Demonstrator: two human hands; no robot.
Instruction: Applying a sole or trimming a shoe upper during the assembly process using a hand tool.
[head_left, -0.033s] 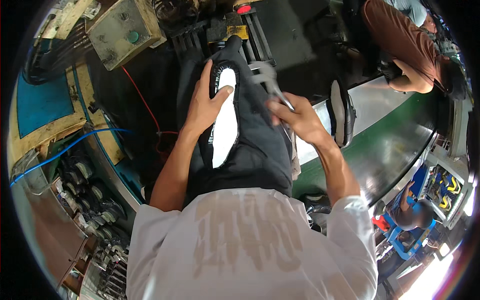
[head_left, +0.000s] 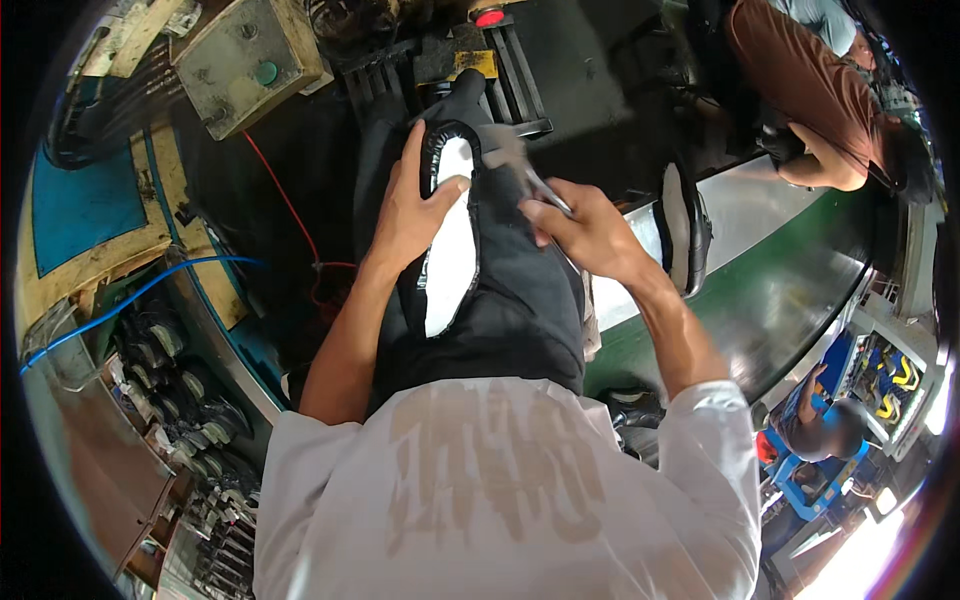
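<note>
With our left hand (head_left: pixel 412 217) we grip a black shoe (head_left: pixel 452 260), white underside up, over our dark trousers (head_left: pixel 525 315). Our right hand (head_left: pixel 592 230) is wrapped around a hammer (head_left: pixel 541 187), its blurred head near the shoe's far end.

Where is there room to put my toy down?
There's bare shiny green surface and flat silver strip right of the pale-soled black shoe. Crowded: the dark-trousered lap, where the left hand holds a white-soled black shoe and the right hand a blurred metal hammer.
</note>
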